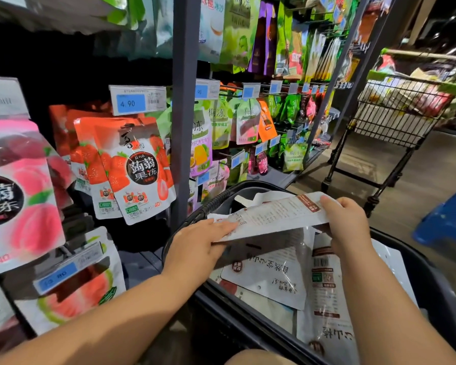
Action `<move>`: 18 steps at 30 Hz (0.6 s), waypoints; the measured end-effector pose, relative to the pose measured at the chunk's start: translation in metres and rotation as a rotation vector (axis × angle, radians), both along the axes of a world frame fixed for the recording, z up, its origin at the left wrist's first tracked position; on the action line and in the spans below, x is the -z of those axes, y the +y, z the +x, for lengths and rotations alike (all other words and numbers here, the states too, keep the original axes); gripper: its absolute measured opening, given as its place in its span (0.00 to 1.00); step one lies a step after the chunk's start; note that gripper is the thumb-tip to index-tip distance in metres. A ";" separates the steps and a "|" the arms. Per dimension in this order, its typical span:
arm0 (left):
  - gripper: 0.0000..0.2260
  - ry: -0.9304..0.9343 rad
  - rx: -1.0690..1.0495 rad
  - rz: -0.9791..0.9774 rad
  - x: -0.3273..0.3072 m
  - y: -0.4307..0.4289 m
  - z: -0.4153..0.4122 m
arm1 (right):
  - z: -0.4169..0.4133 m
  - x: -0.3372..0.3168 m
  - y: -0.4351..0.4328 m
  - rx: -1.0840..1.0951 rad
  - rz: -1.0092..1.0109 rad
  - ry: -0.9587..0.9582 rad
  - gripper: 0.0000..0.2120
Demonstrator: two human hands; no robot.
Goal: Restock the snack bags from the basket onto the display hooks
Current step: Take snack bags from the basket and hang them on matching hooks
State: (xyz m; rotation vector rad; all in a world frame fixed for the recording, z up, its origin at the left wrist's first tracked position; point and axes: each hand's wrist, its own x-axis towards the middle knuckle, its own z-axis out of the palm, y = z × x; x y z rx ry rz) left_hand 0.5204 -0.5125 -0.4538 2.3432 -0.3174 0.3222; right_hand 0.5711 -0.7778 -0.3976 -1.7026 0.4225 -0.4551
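Observation:
A dark basket (248, 320) sits in front of me at lower right, with several white snack bags (271, 275) lying flat inside. Both hands hold one white snack bag (277, 216) just above the basket, its printed back facing up. My left hand (200, 246) pinches its near left edge. My right hand (345, 222) grips its right end. On the left, jelly bags hang from display hooks: strawberry bags (140, 169), a peach bag (21, 196) and a watermelon bag (82, 285).
A grey upright post (184, 109) divides the display; right of it hang rows of green, purple and orange bags (245, 119) with blue price tags. A loaded wire shopping cart (395, 117) stands in the aisle at right. A blue stool (448, 222) is at the far right.

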 end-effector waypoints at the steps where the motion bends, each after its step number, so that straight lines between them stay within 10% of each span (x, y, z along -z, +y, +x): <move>1: 0.22 0.005 -0.008 -0.038 -0.001 0.000 0.000 | -0.003 -0.003 0.000 -0.023 -0.062 -0.003 0.11; 10: 0.09 -0.066 -0.156 -0.423 -0.029 -0.002 0.013 | -0.019 -0.015 -0.004 -0.224 -1.293 -0.424 0.23; 18: 0.07 0.008 -0.161 -0.572 -0.040 -0.002 0.014 | -0.022 -0.013 0.005 -0.168 -1.405 -0.482 0.19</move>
